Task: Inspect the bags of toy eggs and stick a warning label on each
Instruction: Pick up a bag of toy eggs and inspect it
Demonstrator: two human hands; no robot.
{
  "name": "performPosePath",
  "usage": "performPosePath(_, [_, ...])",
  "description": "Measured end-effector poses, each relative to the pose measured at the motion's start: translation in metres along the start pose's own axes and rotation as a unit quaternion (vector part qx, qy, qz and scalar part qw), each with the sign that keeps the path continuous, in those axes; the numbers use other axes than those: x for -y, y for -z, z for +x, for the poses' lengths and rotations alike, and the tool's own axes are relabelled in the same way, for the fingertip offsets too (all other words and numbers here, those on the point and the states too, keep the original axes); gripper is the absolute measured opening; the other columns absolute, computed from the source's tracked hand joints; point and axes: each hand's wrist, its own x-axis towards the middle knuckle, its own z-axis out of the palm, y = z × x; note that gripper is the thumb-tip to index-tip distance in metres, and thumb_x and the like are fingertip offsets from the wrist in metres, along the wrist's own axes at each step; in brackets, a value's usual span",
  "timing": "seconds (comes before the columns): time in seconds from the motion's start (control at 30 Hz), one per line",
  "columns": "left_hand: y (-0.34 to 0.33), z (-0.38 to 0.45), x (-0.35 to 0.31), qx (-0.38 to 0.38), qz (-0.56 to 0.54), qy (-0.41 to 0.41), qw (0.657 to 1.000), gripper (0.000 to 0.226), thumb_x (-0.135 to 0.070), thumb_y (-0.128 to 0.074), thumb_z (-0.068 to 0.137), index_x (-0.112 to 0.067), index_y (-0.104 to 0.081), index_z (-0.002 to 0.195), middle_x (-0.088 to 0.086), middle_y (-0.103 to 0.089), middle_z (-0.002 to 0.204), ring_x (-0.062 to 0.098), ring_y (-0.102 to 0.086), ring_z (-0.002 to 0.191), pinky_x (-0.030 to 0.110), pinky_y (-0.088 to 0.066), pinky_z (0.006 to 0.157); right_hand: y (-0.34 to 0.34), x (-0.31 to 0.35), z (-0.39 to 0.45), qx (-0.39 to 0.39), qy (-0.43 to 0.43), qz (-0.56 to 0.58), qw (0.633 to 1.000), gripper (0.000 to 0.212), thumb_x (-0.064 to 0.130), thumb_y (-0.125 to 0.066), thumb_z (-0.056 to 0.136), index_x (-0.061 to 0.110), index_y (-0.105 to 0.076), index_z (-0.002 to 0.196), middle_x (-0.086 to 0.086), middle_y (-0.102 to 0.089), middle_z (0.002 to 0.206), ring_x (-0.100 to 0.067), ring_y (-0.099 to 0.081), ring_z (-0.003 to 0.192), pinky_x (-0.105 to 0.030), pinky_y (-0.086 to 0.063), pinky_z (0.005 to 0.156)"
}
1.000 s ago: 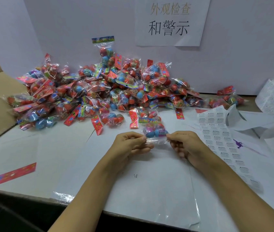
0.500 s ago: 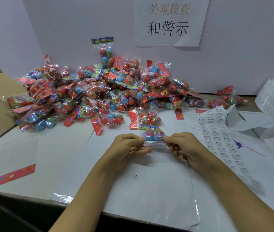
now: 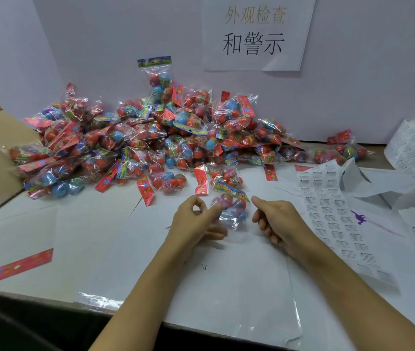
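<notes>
Bag of toy eggs between two hands
The left hand (image 3: 196, 219) pinches a blurred bag (image 3: 231, 209); the right hand (image 3: 275, 219) curls beside it, grip unclear. Wall sign (image 3: 254, 31) reads 外观检查和警示.

Wall sign (image 3: 257, 34): "外观检查 和警示". Label sheet (image 3: 333, 211) print too small.

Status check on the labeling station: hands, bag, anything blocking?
Left hand curled, touching the blurred bag of eggs; grip unclear. Right hand curled beside it, holding nothing visible. Label sheet at right. Nothing blocking.
</notes>
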Motion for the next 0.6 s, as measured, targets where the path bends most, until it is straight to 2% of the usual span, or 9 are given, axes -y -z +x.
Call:
performPosePath(0.07, [0.003, 0.001, 0.002, 0.008, -0.015, -0.018, 1.0, 0.03, -0.019, -0.079, 0.09, -0.008, -0.051, 0.089, 0.026, -0.071, 0.093, 0.033, -0.077, 0.072, 0.033, -0.061, 0.058, -0.001, -0.003, 0.003, -0.022, 0.012, 0.025, 0.999, 0.044, 0.04, -0.065, 0.095, 0.012, -0.069, 0.061, 0.0, -0.056, 0.052, -0.012, -0.041, 0.041, -0.021, -0.029, 0.036])
performPosePath(0.2, [0.012, 0.002, 0.0, 0.042, -0.126, -0.007, 0.991, 0.028, -0.003, -0.082, 0.078, -0.005, -0.054, 0.083, 0.016, -0.074, 0.087, 0.035, -0.077, 0.082, 0.038, -0.063, 0.059, -0.003, -0.007, 0.001, -0.034, 0.039, 0.013, 0.999, 0.04, 0.046, -0.068, 0.092, 0.009, -0.071, 0.079, 0.003, -0.059, 0.061, -0.014, -0.043, 0.044, -0.023, -0.033, 0.037])
performPosePath(0.27, [0.014, 0.002, -0.002, 0.065, -0.173, -0.002, 0.983, 0.036, 0.004, -0.081, 0.071, -0.006, -0.052, 0.09, 0.019, -0.073, 0.1, 0.037, -0.077, 0.089, 0.041, -0.063, 0.057, -0.002, -0.005, -0.002, -0.023, 0.049, 0.018, 0.998, 0.043, 0.055, -0.068, 0.09, 0.012, -0.071, 0.085, 0.004, -0.063, 0.065, -0.013, -0.049, 0.045, -0.022, -0.035, 0.037])
performPosePath(0.33, [0.012, 0.002, -0.002, 0.099, -0.176, 0.008, 0.979, 0.048, 0.014, -0.079, 0.074, -0.007, -0.051, 0.107, 0.025, -0.065, 0.118, 0.04, -0.076, 0.094, 0.045, -0.063, 0.06, -0.002, -0.001, -0.005, 0.008, 0.059, 0.027, 0.998, 0.04, 0.058, -0.065, 0.09, 0.019, -0.074, 0.086, 0.006, -0.068, 0.071, -0.013, -0.056, 0.049, -0.022, -0.037, 0.038])
performPosePath(0.4, [0.009, 0.0, -0.002, 0.135, -0.15, 0.011, 0.98, 0.061, 0.008, -0.081, 0.074, -0.009, -0.053, 0.126, 0.027, -0.06, 0.127, 0.042, -0.074, 0.101, 0.05, -0.064, 0.07, -0.003, 0.001, -0.008, 0.034, 0.075, 0.032, 0.996, 0.036, 0.052, -0.065, 0.093, 0.019, -0.076, 0.084, 0.007, -0.069, 0.069, -0.009, -0.055, 0.05, -0.021, -0.037, 0.038])
performPosePath(0.43, [0.008, -0.001, -0.001, 0.149, -0.127, 0.001, 0.981, 0.061, 0.0, -0.082, 0.074, -0.01, -0.057, 0.129, 0.027, -0.061, 0.128, 0.042, -0.072, 0.104, 0.053, -0.063, 0.078, -0.003, 0.002, -0.01, 0.042, 0.084, 0.035, 0.995, 0.032, 0.047, -0.065, 0.094, 0.019, -0.077, 0.081, 0.007, -0.068, 0.066, -0.006, -0.054, 0.049, -0.018, -0.037, 0.038])
performPosePath(0.53, [0.002, -0.004, 0.001, 0.149, -0.055, -0.051, 0.986, 0.034, -0.026, -0.084, 0.084, -0.009, -0.072, 0.11, 0.018, -0.073, 0.114, 0.033, -0.074, 0.104, 0.051, -0.061, 0.088, -0.004, 0.003, -0.016, 0.069, 0.113, 0.056, 0.99, 0.019, 0.031, -0.068, 0.094, 0.018, -0.079, 0.086, 0.005, -0.074, 0.074, 0.002, -0.061, 0.054, -0.01, -0.04, 0.043])
performPosePath(0.6, [0.001, -0.004, 0.003, 0.105, -0.007, -0.076, 0.991, 0.032, -0.037, -0.08, 0.084, -0.007, -0.074, 0.093, 0.011, -0.078, 0.098, 0.025, -0.075, 0.094, 0.048, -0.061, 0.087, -0.004, 0.003, -0.018, 0.086, 0.123, 0.059, 0.987, 0.019, 0.031, -0.069, 0.093, 0.015, -0.078, 0.089, 0.002, -0.077, 0.082, -0.001, -0.066, 0.063, -0.012, -0.042, 0.047])
